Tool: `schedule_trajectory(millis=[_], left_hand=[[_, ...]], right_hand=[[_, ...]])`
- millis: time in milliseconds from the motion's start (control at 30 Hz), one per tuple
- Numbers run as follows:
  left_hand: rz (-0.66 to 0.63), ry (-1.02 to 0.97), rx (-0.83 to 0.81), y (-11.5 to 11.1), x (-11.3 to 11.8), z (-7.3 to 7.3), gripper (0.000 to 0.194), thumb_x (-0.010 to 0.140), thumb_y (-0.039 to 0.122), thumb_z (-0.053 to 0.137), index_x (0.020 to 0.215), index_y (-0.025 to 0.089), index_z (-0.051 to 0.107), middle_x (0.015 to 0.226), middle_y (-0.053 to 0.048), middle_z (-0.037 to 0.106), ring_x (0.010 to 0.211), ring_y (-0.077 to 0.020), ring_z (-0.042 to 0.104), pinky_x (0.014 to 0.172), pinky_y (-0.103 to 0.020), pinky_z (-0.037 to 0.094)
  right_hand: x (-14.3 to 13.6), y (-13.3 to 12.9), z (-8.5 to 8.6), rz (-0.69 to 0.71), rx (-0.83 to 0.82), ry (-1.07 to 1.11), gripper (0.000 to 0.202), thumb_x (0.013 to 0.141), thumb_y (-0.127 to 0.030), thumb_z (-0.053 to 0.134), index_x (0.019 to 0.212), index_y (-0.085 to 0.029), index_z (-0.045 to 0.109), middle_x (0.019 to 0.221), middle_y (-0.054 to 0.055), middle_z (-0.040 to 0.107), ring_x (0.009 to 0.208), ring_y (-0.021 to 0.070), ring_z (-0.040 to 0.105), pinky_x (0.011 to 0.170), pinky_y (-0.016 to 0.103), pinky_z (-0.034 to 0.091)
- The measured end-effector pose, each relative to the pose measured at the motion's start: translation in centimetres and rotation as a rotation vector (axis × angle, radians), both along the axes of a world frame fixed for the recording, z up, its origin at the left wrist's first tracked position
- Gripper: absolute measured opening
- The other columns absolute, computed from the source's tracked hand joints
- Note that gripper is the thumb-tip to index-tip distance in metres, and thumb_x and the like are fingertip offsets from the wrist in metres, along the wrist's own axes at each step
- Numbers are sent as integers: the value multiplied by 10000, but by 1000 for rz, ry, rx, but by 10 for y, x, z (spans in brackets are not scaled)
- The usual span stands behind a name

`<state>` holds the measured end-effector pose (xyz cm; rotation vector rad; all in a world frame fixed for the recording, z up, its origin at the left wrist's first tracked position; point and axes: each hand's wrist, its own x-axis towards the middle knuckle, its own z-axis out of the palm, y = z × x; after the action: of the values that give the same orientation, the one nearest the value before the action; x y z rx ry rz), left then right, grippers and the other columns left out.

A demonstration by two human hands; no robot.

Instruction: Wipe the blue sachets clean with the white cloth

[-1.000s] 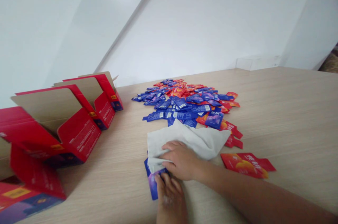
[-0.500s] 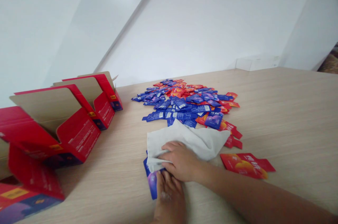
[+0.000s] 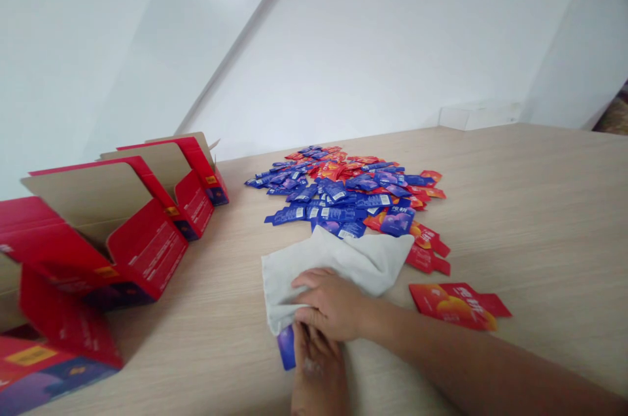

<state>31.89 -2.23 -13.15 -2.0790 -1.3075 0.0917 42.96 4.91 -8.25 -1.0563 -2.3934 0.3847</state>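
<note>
A white cloth [image 3: 294, 259] lies spread on the table in front of me. My right hand [image 3: 333, 305] presses down on it with bent fingers, gripping its folds. Under the cloth's near left corner a blue-purple sachet [image 3: 286, 347] lies flat, and most of it is covered. My left hand [image 3: 318, 367] holds this sachet by its near side, fingers closed together and touching the right hand. To the right of my right forearm rests a red-orange sachet [image 3: 456, 307] with a fruit picture.
A heap of blue and red sachets [image 3: 338, 193] spreads beyond the cloth. Several red cardboard boxes [image 3: 147, 246] with raised flaps stand along the left. A small white box [image 3: 478, 116] sits at the back by the white wall [image 3: 367, 43].
My right hand has slid the cloth left and slightly toward me, so it covers more of the sachet. My left hand stays almost in place.
</note>
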Motion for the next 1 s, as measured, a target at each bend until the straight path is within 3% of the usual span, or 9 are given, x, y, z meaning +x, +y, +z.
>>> schedule_trajectory(millis=[167, 333, 467, 667, 800, 1000], left_hand=[[-17, -89, -19, 1, 0, -1, 402, 758, 125, 499, 1122, 13, 628, 1129, -234, 654, 1070, -293, 621, 1026, -399, 409], [-9, -128, -26, 1, 0, -5, 381, 760, 117, 500, 1101, 29, 645, 1116, -230, 661, 1046, -285, 635, 1020, -408, 416], [-1, -89, -6, 1, 1, -6, 393, 760, 89, 476, 1113, 61, 646, 1130, -201, 665, 1063, -290, 626, 1014, -435, 420], [20, -7, -18, 0, 2, -1, 418, 762, 57, 446, 1139, 49, 628, 1141, -178, 667, 1094, -296, 607, 1026, -428, 408], [11, -65, -25, -1, 2, 1, 406, 765, 61, 454, 1131, 9, 622, 1143, -228, 651, 1104, -306, 599, 1030, -423, 404], [17, -43, -36, -1, 1, 3, 363, 787, 97, 461, 1091, 59, 657, 1112, -203, 674, 1084, -273, 616, 1022, -418, 406]], right_hand=[[0, 0, 1, -42, -11, -16, 323, 936, -382, 438, 1129, -245, 658, 1254, 70, 576, 1169, 218, 486, 999, 384, 344], [0, 1, -2, 3, 26, 15, 308, 918, -379, 474, 866, -188, 710, 1230, 66, 602, 1149, 217, 510, 1008, 378, 333], [1, 3, -3, 13, 56, 33, 333, 924, -362, 461, 809, -162, 701, 1184, 77, 628, 1117, 208, 533, 989, 360, 352], [1, 2, -2, -25, 29, -7, 332, 925, -387, 451, 883, -187, 713, 1229, 74, 607, 1149, 223, 511, 996, 385, 347], [-1, 1, 0, -56, 13, -31, 325, 925, -382, 447, 928, -190, 710, 1241, 73, 600, 1161, 232, 498, 993, 395, 349], [-1, 1, 0, -92, 12, -12, 333, 931, -382, 437, 934, -188, 707, 1225, 79, 606, 1150, 233, 501, 989, 396, 348]])
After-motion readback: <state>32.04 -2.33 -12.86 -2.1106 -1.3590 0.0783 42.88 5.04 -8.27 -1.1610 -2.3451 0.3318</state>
